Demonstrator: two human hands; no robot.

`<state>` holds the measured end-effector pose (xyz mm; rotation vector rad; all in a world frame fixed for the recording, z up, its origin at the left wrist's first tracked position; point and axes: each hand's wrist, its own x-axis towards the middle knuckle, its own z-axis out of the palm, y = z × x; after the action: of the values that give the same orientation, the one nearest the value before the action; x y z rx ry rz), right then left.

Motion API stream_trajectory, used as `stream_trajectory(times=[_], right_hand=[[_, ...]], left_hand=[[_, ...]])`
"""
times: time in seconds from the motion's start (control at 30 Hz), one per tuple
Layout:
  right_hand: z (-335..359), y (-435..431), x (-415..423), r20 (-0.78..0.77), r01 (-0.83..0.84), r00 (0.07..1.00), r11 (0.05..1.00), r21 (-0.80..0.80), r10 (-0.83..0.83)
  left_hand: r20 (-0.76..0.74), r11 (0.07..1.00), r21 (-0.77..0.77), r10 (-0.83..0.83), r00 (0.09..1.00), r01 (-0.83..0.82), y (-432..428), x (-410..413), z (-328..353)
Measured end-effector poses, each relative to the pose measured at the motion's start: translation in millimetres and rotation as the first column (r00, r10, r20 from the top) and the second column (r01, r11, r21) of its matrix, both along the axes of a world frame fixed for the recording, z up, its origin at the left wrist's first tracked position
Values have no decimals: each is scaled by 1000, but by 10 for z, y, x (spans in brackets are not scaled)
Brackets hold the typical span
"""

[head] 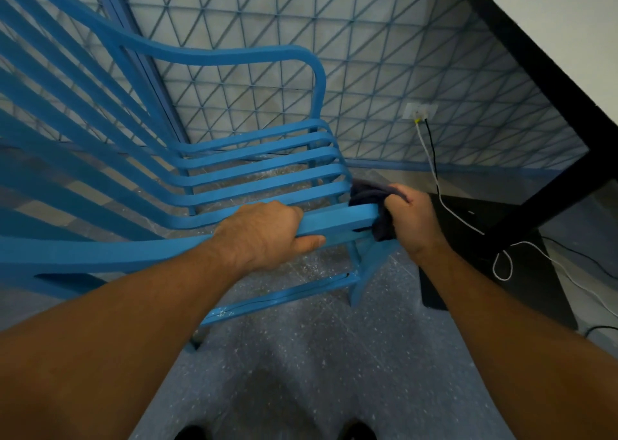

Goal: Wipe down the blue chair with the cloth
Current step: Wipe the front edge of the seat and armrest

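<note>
The chair (pixel 133 254) stands on the floor (pixel 301 356) right in front of you, and you have both hands on its near armrest (pixel 337 220).

Your right hand (pixel 413 218) is closed round the cloth (pixel 364 195), a dark bunched rag. It presses the cloth against the front end of that armrest, where the rail bends down into the leg. Part of the cloth sticks out above your fist toward the seat slats (pixel 267 175), and part hangs just under the rail.

Your left hand (pixel 264 232) grips the same armrest just beside the right, further back along the rail. Its fingers are curled over the top edge and the thumb lies along the near side. The 2 hands are close but not touching.

Beyond your hands, the 6 or so seat slats run across to the far armrest (pixel 234 53). Behind that is a grey wall (pixel 368 54) covered in a blue lattice.

To the right of your right hand, a wall socket (pixel 420 111) feeds a white cable (pixel 434 178) and a black cable (pixel 429 138). They run down onto a black base (pixel 501 272) under a black frame (pixel 535 88).

Below your arms, 2 dark shoe tips (pixel 189 433) show at the bottom edge.
</note>
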<state>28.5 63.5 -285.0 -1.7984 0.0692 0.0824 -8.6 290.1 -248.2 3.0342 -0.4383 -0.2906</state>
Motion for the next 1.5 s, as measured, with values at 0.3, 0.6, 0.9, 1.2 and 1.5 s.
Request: stream_trajectory(times=[0.3, 0.6, 0.9, 1.2, 1.5], right_hand=[[-360, -198, -29, -342, 293, 934, 780, 554, -108], [-231, -215, 38, -158, 99, 986, 942, 320, -50], [23, -138, -23, -68, -187, 979, 979, 77, 192], [-116, -238, 23, -162, 9, 987, 992, 124, 11], [72, 68, -39, 37, -180, 982, 975, -127, 186]], left_hand=[[20, 999, -29, -17, 1000, 18, -3, 13, -23], [27, 1000, 0, -22, 999, 22, -11, 14, -8], [15, 999, 40, -10, 1000, 10, -32, 8, 19], [32, 1000, 8, -19, 999, 19, -9, 17, -20], [11, 1000, 21, -9, 1000, 9, -17, 18, -9]])
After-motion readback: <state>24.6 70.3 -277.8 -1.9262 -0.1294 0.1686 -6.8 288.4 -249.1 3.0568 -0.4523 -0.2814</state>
